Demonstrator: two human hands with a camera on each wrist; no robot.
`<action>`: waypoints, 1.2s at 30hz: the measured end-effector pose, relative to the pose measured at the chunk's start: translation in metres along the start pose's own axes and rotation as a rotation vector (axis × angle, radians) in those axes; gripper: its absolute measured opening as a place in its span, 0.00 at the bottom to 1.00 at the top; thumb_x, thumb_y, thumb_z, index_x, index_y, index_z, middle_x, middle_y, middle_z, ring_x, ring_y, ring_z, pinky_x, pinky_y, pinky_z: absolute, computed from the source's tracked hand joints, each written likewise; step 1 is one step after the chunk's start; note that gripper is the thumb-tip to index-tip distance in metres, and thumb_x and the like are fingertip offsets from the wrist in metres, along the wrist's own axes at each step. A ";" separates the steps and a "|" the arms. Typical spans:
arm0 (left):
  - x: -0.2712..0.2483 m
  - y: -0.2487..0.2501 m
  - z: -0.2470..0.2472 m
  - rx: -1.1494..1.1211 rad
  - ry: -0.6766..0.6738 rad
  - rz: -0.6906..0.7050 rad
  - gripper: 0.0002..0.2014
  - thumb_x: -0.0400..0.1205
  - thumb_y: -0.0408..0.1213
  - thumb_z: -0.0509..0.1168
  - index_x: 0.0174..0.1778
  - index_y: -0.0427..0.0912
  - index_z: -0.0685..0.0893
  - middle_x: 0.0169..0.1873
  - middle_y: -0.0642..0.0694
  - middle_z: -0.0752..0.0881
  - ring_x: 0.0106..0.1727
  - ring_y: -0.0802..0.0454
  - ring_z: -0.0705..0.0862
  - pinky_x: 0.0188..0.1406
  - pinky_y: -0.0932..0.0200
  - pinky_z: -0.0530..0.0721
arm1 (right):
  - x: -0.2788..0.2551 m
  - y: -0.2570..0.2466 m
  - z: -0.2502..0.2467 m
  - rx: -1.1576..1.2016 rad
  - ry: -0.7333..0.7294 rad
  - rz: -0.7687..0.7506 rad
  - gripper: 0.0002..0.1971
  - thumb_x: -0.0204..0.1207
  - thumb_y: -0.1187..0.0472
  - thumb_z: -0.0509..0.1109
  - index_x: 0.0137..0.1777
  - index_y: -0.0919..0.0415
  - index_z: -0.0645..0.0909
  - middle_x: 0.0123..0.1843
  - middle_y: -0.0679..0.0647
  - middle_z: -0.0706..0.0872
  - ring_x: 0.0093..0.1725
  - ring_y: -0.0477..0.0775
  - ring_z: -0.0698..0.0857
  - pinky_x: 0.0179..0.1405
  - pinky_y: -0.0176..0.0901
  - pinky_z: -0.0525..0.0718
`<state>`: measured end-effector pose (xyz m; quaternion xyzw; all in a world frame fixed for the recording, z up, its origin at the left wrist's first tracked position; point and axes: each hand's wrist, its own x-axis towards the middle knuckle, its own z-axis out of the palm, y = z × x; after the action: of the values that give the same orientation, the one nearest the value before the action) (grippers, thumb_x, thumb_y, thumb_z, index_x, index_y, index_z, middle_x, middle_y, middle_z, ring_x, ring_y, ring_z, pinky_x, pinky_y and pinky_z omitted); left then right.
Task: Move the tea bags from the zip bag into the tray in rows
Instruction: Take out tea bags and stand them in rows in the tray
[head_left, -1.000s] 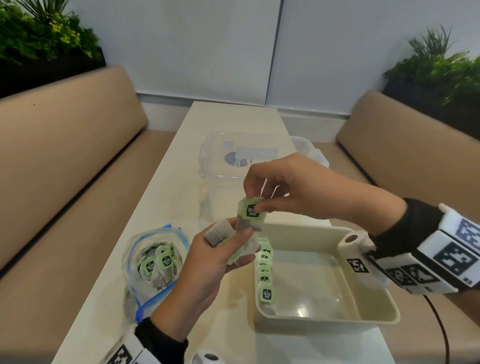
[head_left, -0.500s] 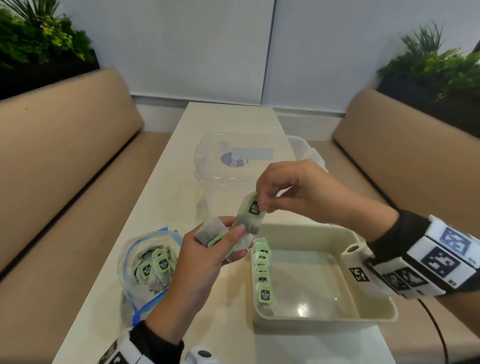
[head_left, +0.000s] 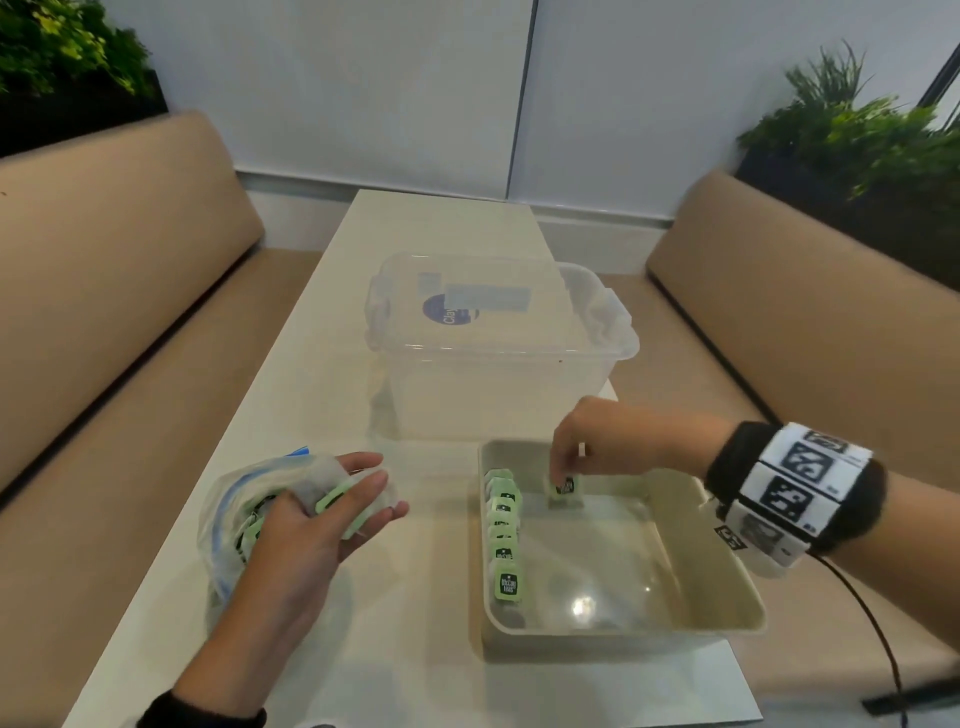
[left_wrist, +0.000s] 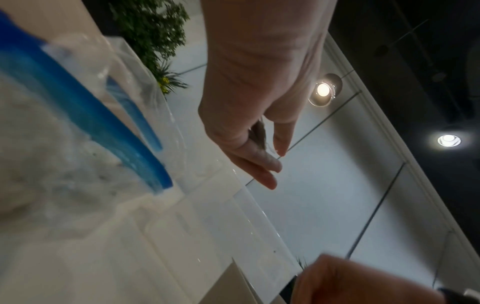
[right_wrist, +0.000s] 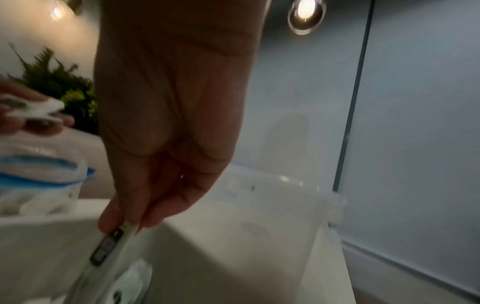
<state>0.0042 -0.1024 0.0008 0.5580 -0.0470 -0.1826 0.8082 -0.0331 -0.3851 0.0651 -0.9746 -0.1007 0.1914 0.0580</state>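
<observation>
The beige tray (head_left: 727, 587) lies at the right front of the table. One row of green-labelled tea bags (head_left: 504, 535) stands along its left wall. My right hand (head_left: 563, 470) reaches into the tray's far end and pinches one tea bag (head_left: 564, 488) upright, just right of that row; the right wrist view shows the same tea bag (right_wrist: 109, 246) between thumb and fingertips. My left hand (head_left: 374, 499) hovers over the open zip bag (head_left: 234, 499) with a few tea bags (head_left: 337, 506) held between its fingers. The blue-zipped zip bag (left_wrist: 78, 107) still holds several more.
A clear lidded plastic box (head_left: 493, 353) stands behind the tray in the middle of the white table (head_left: 415, 675). Tan bench seats (head_left: 104, 312) run along both sides, with plants in the back corners.
My right hand took one tea bag from my left hand and lowered it into the tray's far end. My left hand dropped to the left, over the zip bag.
</observation>
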 end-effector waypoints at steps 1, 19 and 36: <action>0.000 0.000 -0.004 0.003 0.001 0.004 0.21 0.64 0.39 0.81 0.50 0.35 0.86 0.47 0.43 0.85 0.41 0.38 0.91 0.37 0.66 0.87 | 0.004 0.004 0.008 -0.008 -0.065 0.026 0.15 0.77 0.69 0.63 0.52 0.55 0.89 0.53 0.48 0.90 0.48 0.44 0.84 0.50 0.21 0.75; -0.002 -0.004 -0.014 0.076 0.019 0.012 0.47 0.36 0.61 0.84 0.50 0.40 0.88 0.54 0.37 0.86 0.43 0.37 0.91 0.35 0.67 0.86 | 0.050 0.021 0.049 -0.057 -0.250 0.126 0.27 0.75 0.76 0.54 0.69 0.57 0.79 0.66 0.56 0.83 0.65 0.59 0.79 0.66 0.47 0.76; -0.008 0.001 -0.004 -0.168 -0.089 -0.257 0.14 0.82 0.27 0.53 0.56 0.28 0.82 0.51 0.29 0.85 0.45 0.24 0.88 0.37 0.51 0.90 | 0.051 0.021 0.058 -0.129 -0.217 0.150 0.30 0.73 0.77 0.54 0.74 0.56 0.74 0.70 0.58 0.79 0.68 0.60 0.77 0.65 0.46 0.76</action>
<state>-0.0016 -0.0963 0.0012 0.4811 0.0044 -0.3126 0.8191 -0.0060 -0.3898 -0.0099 -0.9547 -0.0452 0.2926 -0.0308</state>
